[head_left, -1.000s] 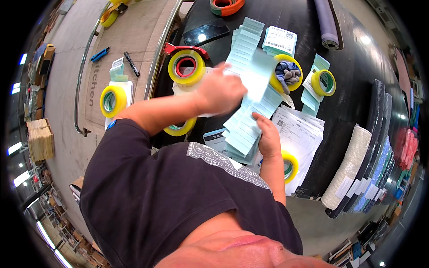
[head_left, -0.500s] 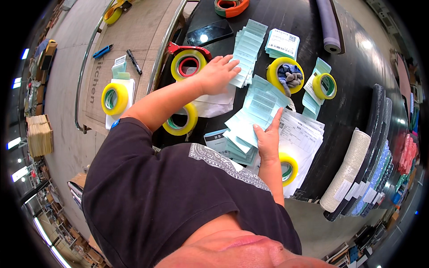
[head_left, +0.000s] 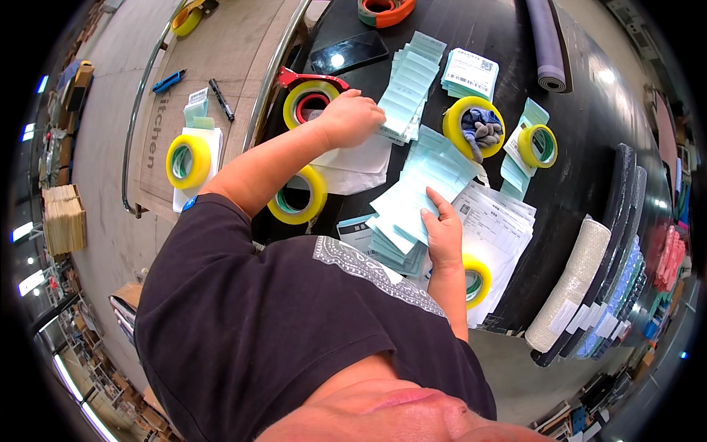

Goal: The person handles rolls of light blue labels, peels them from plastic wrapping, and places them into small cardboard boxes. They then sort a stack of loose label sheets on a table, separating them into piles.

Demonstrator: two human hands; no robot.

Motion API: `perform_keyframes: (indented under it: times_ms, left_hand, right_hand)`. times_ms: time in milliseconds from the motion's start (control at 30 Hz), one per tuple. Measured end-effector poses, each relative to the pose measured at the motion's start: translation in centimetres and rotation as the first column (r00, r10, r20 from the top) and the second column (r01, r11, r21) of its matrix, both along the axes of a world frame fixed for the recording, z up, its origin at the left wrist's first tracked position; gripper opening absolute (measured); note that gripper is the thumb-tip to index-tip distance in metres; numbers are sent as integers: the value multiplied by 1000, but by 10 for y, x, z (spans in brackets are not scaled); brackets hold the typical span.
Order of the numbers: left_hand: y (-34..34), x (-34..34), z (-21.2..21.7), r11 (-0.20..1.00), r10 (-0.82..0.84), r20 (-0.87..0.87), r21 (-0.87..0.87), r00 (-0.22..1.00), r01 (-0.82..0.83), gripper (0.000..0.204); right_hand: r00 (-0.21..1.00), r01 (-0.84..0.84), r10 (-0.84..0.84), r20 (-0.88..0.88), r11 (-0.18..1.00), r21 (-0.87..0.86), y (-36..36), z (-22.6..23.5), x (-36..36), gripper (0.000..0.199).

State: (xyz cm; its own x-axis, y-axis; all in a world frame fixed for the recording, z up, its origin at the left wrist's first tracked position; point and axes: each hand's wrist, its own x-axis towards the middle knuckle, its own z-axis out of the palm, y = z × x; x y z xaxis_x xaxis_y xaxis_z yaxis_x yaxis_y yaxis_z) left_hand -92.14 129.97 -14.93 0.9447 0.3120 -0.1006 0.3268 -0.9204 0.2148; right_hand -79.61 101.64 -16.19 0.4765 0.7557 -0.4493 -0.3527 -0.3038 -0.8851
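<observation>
My left hand (head_left: 353, 121) is closed, its fingertips at the near end of the far row of overlapping light-blue labels (head_left: 414, 72). Part of a white barcoded label shows under that end. Closer to me, my right hand (head_left: 443, 230) grips the edge of a fanned batch of light-blue labels (head_left: 426, 177), thumb and forefinger over the top sheets and the other fingers mostly hidden. More labels (head_left: 394, 254) lie beneath this batch. White printed sheets (head_left: 501, 221) are to the right of my right hand, with a yellow tape roll (head_left: 482, 281) on them.
A red tape dispenser (head_left: 313, 77) and a yellow tape roll (head_left: 319, 195) flank my left forearm. Beyond lies a black phone (head_left: 347, 53). A tape roll (head_left: 451, 121) encircles a crumpled glove (head_left: 480, 131). Wrapped rolls (head_left: 571, 283) line the right side; a cart (head_left: 221, 59) stands left.
My left hand has drawn back slightly and its spread fingers have closed at the far labels. My right forefinger has bent in from pointing outward onto the near labels.
</observation>
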Motion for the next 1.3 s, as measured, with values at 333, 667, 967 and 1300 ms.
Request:
perform_keyframes:
  times_ms: [333,667,967,1300]
  left_hand:
    - [-32,-6,41,998,28,743,-58,669,23,18]
    - [-118,-32,18,884,-331,510,-127,794,450,17]
    - [-47,12,37,975,-26,448,-186,894,121,77]
    - [-51,20,21,931,-135,297,-289,945,224,64]
  right_hand:
    - [990,61,-61,-129,998,-1,1,-1,1,36]
    - [976,151,-149,-162,989,1,10,-3,-3,34]
    - [997,43,-43,57,999,-11,-3,-24,0,21]
    - [934,-54,75,351,996,-69,-9,-32,2,16]
